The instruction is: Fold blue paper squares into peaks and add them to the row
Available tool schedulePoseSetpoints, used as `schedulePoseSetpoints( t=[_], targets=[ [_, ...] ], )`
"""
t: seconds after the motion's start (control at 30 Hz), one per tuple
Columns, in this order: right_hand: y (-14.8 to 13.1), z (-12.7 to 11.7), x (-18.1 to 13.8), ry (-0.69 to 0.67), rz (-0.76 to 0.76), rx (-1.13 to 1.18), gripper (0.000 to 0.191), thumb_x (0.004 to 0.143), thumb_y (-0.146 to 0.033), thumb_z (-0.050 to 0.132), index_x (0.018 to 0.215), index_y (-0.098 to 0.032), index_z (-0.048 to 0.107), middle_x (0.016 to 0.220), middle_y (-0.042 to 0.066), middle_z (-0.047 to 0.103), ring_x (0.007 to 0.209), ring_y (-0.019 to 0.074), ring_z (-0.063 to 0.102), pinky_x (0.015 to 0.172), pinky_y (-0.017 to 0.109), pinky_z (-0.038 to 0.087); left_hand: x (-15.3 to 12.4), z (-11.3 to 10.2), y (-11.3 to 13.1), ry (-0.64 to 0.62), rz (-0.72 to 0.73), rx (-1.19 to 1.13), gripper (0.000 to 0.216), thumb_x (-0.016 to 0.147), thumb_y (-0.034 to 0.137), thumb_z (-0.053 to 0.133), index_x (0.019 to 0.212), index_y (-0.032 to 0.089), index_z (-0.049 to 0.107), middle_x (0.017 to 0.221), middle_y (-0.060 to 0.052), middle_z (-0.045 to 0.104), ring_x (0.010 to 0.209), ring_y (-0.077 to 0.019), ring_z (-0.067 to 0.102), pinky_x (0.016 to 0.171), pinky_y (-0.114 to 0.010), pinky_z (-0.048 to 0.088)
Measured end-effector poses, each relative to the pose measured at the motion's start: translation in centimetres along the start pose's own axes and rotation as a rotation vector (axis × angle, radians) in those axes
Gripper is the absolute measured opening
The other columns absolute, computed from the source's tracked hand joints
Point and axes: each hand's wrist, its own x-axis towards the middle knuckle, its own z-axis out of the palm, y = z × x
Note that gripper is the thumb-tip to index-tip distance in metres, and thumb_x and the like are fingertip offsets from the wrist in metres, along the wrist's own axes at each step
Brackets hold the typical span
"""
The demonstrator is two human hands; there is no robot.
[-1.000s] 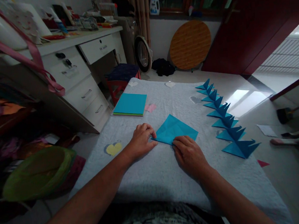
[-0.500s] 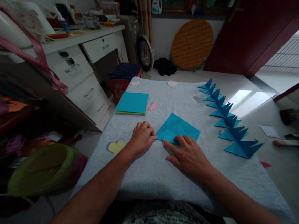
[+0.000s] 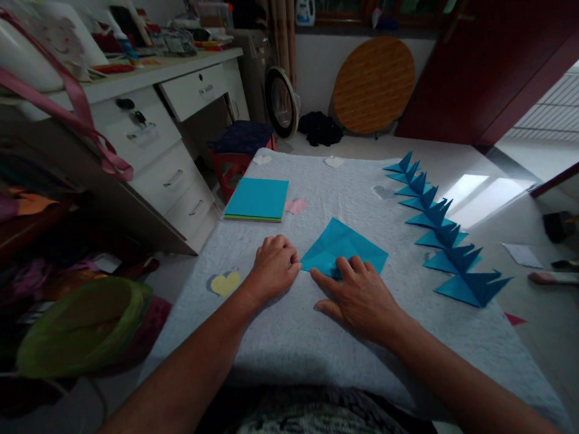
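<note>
A blue sheet of origami paper (image 3: 344, 239), folded into a triangle-like shape with crease lines, lies on the cloth-covered table in front of me. My left hand (image 3: 276, 265) pinches its left corner between thumb and curled fingers. Over the near edge lies my right hand (image 3: 359, 298), fingers spread, with fingertips pressing on the paper and the index finger along the edge toward the left corner. My right hand hides part of the near edge. To the right stands a row of several folded blue paper cranes (image 3: 446, 235).
At the table's far left lies a stack of square coloured paper (image 3: 258, 198), blue on top. The patterned tablecloth (image 3: 300, 350) covers the table. Left of it stands a bin with a green liner (image 3: 85, 327); a stool (image 3: 241, 140) and white drawers (image 3: 166, 180) are beyond.
My right hand has slid slightly left along the paper's near edge, its index finger nearing the left corner. My left hand stays at that corner.
</note>
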Motion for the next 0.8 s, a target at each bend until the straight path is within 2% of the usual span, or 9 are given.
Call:
schedulePoseSetpoints(
  t=[0.27,0.4,0.47,0.57,0.67,0.73,0.8],
  targets=[
    [-0.1,-0.3,0.2,-0.103,0.032,-0.020,0.060,0.091,-0.068,0.047,0.144,-0.039,0.047,0.112,0.013,0.057,0.097,0.0325,0.049,0.076,0.042,0.039,-0.5,-0.8,0.0,-0.034,-0.060,0.108,0.012,0.088,0.022,0.053,0.084,0.018,0.064,0.104,-0.008,0.058,0.102,-0.0256,0.049,0.091,-0.040,0.042],
    [-0.2,-0.6,0.2,-0.147,0.048,-0.023,0.060,0.092,-0.070,0.042,0.145,-0.041,0.045,0.115,0.012,0.055,0.100,0.0318,0.048,0.079,0.042,0.037,-1.0,-1.8,0.4,0.044,-0.112,0.209,0.017,0.090,0.017,0.050,0.098,0.018,0.065,0.106,-0.010,0.059,0.104,-0.0284,0.049,0.089,-0.042,0.043],
    [-0.2,-0.6,0.2,-0.155,0.051,-0.024,0.061,0.092,-0.070,0.041,0.145,-0.041,0.044,0.116,0.013,0.054,0.100,0.0317,0.047,0.080,0.042,0.036,-1.5,-2.2,1.0,0.068,-0.052,0.229,0.024,0.091,0.013,0.047,0.107,0.018,0.064,0.110,-0.010,0.061,0.107,-0.0286,0.049,0.090,-0.043,0.042],
    [-0.3,-0.5,0.1,-0.149,0.055,-0.028,0.061,0.092,-0.070,0.040,0.146,-0.040,0.043,0.116,0.013,0.054,0.100,0.0317,0.046,0.080,0.042,0.036,-2.6,-1.7,1.9,0.025,0.123,0.247,0.029,0.092,0.009,0.044,0.113,0.019,0.063,0.114,-0.009,0.062,0.111,-0.0269,0.050,0.094,-0.042,0.042],
    [-0.3,-0.4,0.1,-0.138,0.056,-0.033,0.063,0.091,-0.070,0.043,0.145,-0.038,0.045,0.114,0.013,0.055,0.099,0.0315,0.046,0.079,0.042,0.036,-3.6,-0.1,2.3,-0.042,0.288,0.214,0.027,0.096,0.016,0.048,0.120,0.018,0.059,0.121,-0.009,0.062,0.113,-0.0246,0.052,0.097,-0.040,0.043],
    [-0.3,-0.3,0.1,-0.129,0.053,-0.029,0.061,0.091,-0.070,0.044,0.142,-0.037,0.048,0.113,0.012,0.055,0.099,0.0313,0.047,0.079,0.041,0.036,-4.1,1.1,2.2,-0.031,0.336,0.215,0.037,0.097,0.017,0.046,0.133,0.015,0.051,0.129,-0.011,0.060,0.118,-0.0243,0.051,0.102,-0.040,0.042],
    [-0.3,-0.3,0.1,-0.117,0.050,-0.022,0.060,0.091,-0.070,0.044,0.141,-0.038,0.050,0.114,0.012,0.055,0.099,0.0314,0.047,0.080,0.041,0.037,-4.4,2.0,2.0,-0.010,0.350,0.244,0.041,0.098,0.017,0.045,0.138,0.012,0.048,0.131,-0.012,0.059,0.121,-0.0254,0.051,0.106,-0.041,0.041]
  ],
)
